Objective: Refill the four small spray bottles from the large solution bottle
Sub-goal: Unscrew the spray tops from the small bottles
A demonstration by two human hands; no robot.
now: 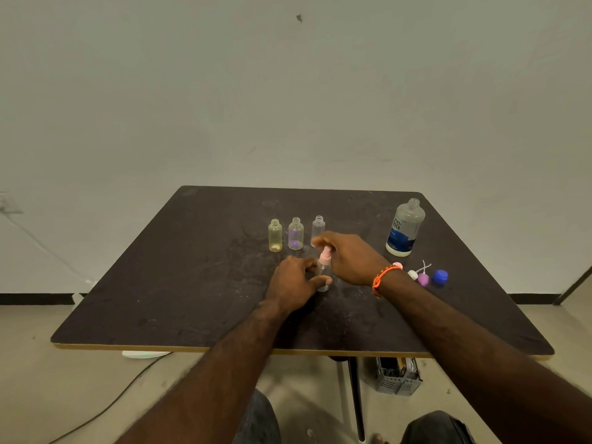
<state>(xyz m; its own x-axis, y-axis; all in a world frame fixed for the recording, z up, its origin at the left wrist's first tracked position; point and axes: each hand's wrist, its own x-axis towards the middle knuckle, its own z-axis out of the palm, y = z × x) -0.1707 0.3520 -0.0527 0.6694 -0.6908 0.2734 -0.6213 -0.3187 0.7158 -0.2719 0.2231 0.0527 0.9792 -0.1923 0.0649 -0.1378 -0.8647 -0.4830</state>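
while the left hand point(293, 282) grips the small bottle point(324, 274) upright near the table's point(160, 283) middle and the right hand point(347, 257) pinches its pink sprayer point(324, 255), hold the base firm, twist only the sprayer, and lift straight up so nothing tips.

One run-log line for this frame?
left hand: holds small bottle | right hand: grips pink spray cap | three bottles uncapped | large bottle open

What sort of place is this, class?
Probably a plain workroom: a dark square table against a bare white wall, a concrete floor and a grey plastic crate underneath.
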